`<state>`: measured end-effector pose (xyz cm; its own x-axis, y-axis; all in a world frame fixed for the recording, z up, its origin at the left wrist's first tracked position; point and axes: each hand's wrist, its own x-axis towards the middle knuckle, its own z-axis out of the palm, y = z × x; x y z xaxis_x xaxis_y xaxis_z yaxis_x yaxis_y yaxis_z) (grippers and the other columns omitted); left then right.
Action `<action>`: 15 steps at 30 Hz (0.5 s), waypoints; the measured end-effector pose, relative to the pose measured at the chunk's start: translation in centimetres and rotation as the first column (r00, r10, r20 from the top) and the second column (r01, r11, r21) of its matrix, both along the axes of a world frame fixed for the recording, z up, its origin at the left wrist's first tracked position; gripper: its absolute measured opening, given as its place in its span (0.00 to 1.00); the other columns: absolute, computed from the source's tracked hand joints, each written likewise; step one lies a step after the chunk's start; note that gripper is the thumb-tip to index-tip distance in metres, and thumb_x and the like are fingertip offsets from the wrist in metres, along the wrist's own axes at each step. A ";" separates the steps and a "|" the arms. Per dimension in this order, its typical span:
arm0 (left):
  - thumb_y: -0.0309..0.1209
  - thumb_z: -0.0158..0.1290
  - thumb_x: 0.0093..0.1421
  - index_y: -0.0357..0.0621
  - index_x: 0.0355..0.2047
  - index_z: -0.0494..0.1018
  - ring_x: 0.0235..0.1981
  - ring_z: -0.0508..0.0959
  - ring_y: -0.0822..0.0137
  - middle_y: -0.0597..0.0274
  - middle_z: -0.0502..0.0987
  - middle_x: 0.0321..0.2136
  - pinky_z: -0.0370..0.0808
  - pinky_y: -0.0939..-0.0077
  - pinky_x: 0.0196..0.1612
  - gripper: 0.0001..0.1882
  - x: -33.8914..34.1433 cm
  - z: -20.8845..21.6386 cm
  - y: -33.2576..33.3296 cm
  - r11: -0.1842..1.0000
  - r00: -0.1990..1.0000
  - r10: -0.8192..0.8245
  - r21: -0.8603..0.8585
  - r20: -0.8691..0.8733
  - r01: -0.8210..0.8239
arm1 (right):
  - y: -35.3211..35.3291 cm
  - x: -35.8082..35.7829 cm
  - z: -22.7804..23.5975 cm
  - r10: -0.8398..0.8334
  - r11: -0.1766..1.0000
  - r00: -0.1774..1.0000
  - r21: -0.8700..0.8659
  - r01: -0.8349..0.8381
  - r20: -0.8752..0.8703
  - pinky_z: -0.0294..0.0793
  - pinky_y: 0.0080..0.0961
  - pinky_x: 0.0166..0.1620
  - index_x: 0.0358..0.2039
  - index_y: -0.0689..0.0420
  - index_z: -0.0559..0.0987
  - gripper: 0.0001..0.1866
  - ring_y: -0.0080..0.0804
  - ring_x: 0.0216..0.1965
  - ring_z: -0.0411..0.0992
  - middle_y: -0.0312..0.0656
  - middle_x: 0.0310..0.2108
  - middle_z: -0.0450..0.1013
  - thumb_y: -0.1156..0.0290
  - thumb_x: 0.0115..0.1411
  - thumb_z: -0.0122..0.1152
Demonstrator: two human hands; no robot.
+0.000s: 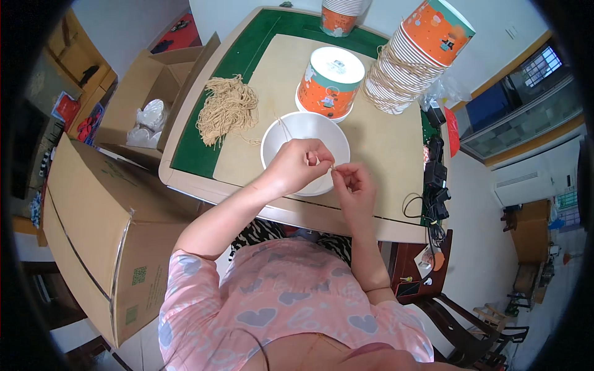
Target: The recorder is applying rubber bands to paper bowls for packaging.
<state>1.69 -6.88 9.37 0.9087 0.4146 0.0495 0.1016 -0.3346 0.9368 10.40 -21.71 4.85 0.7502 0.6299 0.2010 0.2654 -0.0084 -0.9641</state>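
A white round bucket [272,139], its open mouth showing, stands at the near side of the table. Over its right part, my left hand [296,166] and my right hand [356,188] are close together, each with finger and thumb pinched. A thin beige cord [284,128] crosses the bucket's far left rim and runs toward my left hand. A short bit of it shows between the two hands' fingertips. Just beyond stands an orange and green paper bucket [329,86] with a white top. To the left lies a loose heap of beige cords [228,110].
A tall leaning stack of nested buckets [402,71] with cords hanging round it stands at the far right. Another stack [339,17] is at the back. Black power adapters [437,173] line the table's right edge. Cardboard boxes [102,235] stand on the left.
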 end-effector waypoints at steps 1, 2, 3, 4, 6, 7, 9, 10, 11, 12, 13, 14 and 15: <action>0.26 0.55 0.56 0.37 0.30 0.77 0.25 0.70 0.81 0.71 0.74 0.22 0.68 0.84 0.30 0.05 0.1 0.1 -0.1 1.000 1.000 -0.007 0.003 -0.009 0.007 | 0.1 -0.1 0.0 0.000 1.000 1.000 0.000 0.000 0.000 0.63 0.10 0.28 0.36 0.59 0.75 0.07 0.11 0.24 0.65 0.30 0.28 0.72 0.79 0.56 0.61; 0.26 0.54 0.56 0.37 0.30 0.76 0.26 0.70 0.81 0.70 0.74 0.23 0.68 0.84 0.30 0.05 0.0 0.2 -0.2 1.000 1.000 -0.012 0.005 -0.019 0.012 | 0.3 -0.2 0.2 -0.015 0.999 1.000 0.028 0.015 -0.017 0.60 0.11 0.25 0.33 0.59 0.76 0.05 0.10 0.22 0.62 0.29 0.25 0.71 0.78 0.56 0.61; 0.26 0.54 0.56 0.37 0.30 0.76 0.26 0.70 0.81 0.70 0.74 0.23 0.68 0.84 0.30 0.05 0.1 -0.2 -0.3 1.000 1.000 -0.010 0.005 -0.018 0.010 | 0.4 -0.3 0.2 -0.030 0.998 0.999 0.056 0.032 -0.035 0.58 0.11 0.23 0.31 0.59 0.76 0.03 0.10 0.21 0.60 0.29 0.22 0.70 0.78 0.56 0.61; 0.26 0.54 0.57 0.38 0.31 0.75 0.27 0.71 0.81 0.69 0.74 0.25 0.69 0.82 0.31 0.05 0.2 -0.9 -0.3 1.000 0.999 -0.020 -0.017 0.045 0.021 | 0.5 -0.3 0.2 -0.028 0.998 0.999 0.056 0.030 -0.035 0.58 0.11 0.23 0.31 0.59 0.76 0.03 0.10 0.21 0.60 0.29 0.22 0.70 0.78 0.56 0.61; 0.26 0.53 0.58 0.38 0.32 0.73 0.27 0.71 0.80 0.68 0.75 0.26 0.70 0.81 0.31 0.05 0.4 -1.7 -0.5 0.999 0.994 -0.029 -0.039 0.109 0.033 | 0.5 -0.2 0.0 -0.031 0.999 1.000 0.040 0.031 0.000 0.57 0.11 0.22 0.31 0.59 0.77 0.02 0.10 0.21 0.60 0.28 0.22 0.70 0.77 0.56 0.61; 0.26 0.52 0.58 0.38 0.33 0.72 0.27 0.72 0.80 0.67 0.74 0.27 0.71 0.81 0.31 0.04 0.4 -1.9 -0.6 0.999 0.989 -0.049 -0.009 0.140 0.051 | 0.4 -0.1 -0.1 -0.030 0.999 1.000 0.040 0.030 0.000 0.57 0.11 0.22 0.31 0.59 0.77 0.02 0.10 0.21 0.60 0.28 0.22 0.70 0.77 0.56 0.61; 0.26 0.51 0.59 0.37 0.33 0.70 0.27 0.72 0.79 0.66 0.74 0.28 0.71 0.81 0.31 0.04 0.4 -1.9 -0.7 0.997 0.983 -0.072 0.021 0.169 0.069 | 0.2 0.0 -0.4 -0.009 1.000 1.000 -0.004 0.009 -0.026 0.60 0.08 0.27 0.34 0.59 0.75 0.04 0.10 0.24 0.64 0.28 0.26 0.71 0.79 0.57 0.60; 0.25 0.50 0.60 0.37 0.33 0.69 0.27 0.72 0.78 0.66 0.74 0.27 0.71 0.82 0.30 0.04 0.3 -1.7 -0.8 0.989 0.990 -0.089 -0.111 0.105 0.100 | 0.2 0.0 -0.3 -0.009 1.000 1.000 -0.004 0.009 -0.026 0.60 0.08 0.27 0.34 0.59 0.75 0.04 0.10 0.24 0.64 0.28 0.26 0.71 0.79 0.57 0.60; 0.25 0.49 0.61 0.36 0.34 0.68 0.28 0.72 0.78 0.65 0.73 0.27 0.71 0.82 0.30 0.04 0.3 -1.5 -0.8 0.963 0.992 -0.114 -0.242 0.044 0.121 | 0.1 -0.1 -0.2 -0.010 1.000 0.999 0.022 0.011 -0.036 0.60 0.08 0.27 0.34 0.59 0.75 0.05 0.10 0.24 0.64 0.28 0.26 0.70 0.80 0.57 0.60; 0.25 0.49 0.61 0.36 0.34 0.68 0.28 0.72 0.78 0.65 0.73 0.27 0.71 0.82 0.30 0.04 0.3 -1.4 -0.9 0.963 0.992 -0.115 -0.242 0.044 0.122 | 0.1 -0.2 -0.2 -0.011 0.999 0.999 0.048 0.014 -0.047 0.60 0.08 0.27 0.34 0.59 0.74 0.05 0.09 0.24 0.64 0.28 0.26 0.70 0.80 0.57 0.60; 0.25 0.49 0.61 0.36 0.34 0.69 0.27 0.72 0.78 0.66 0.73 0.27 0.71 0.84 0.30 0.04 0.3 -1.4 -0.9 0.970 0.993 -0.107 -0.213 0.045 0.114 | 0.1 -0.1 -0.2 -0.012 0.999 0.999 0.048 0.014 -0.047 0.60 0.08 0.27 0.34 0.59 0.74 0.05 0.09 0.24 0.64 0.28 0.26 0.70 0.80 0.57 0.60; 0.25 0.48 0.62 0.36 0.35 0.69 0.27 0.72 0.78 0.66 0.73 0.26 0.71 0.85 0.29 0.05 0.2 -1.3 -0.8 0.977 0.994 -0.099 -0.184 0.046 0.106 | 0.2 -0.1 -0.4 -0.021 0.998 0.999 0.066 0.023 -0.028 0.59 0.09 0.25 0.33 0.59 0.74 0.04 0.09 0.22 0.63 0.28 0.24 0.70 0.79 0.57 0.60; 0.25 0.48 0.62 0.36 0.35 0.69 0.27 0.72 0.78 0.66 0.73 0.26 0.71 0.85 0.29 0.05 0.2 -1.2 -0.8 0.977 0.994 -0.101 -0.183 0.045 0.107 | 0.3 -0.1 -0.5 -0.031 0.996 0.999 0.083 0.032 -0.010 0.57 0.10 0.23 0.32 0.59 0.74 0.04 0.09 0.21 0.61 0.28 0.23 0.69 0.78 0.56 0.60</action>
<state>1.93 -7.71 8.22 0.9463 0.3230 0.0139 0.0409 -0.1622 0.9859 10.34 -21.45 4.36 0.7713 0.5873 0.2452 0.2581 0.0635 -0.9640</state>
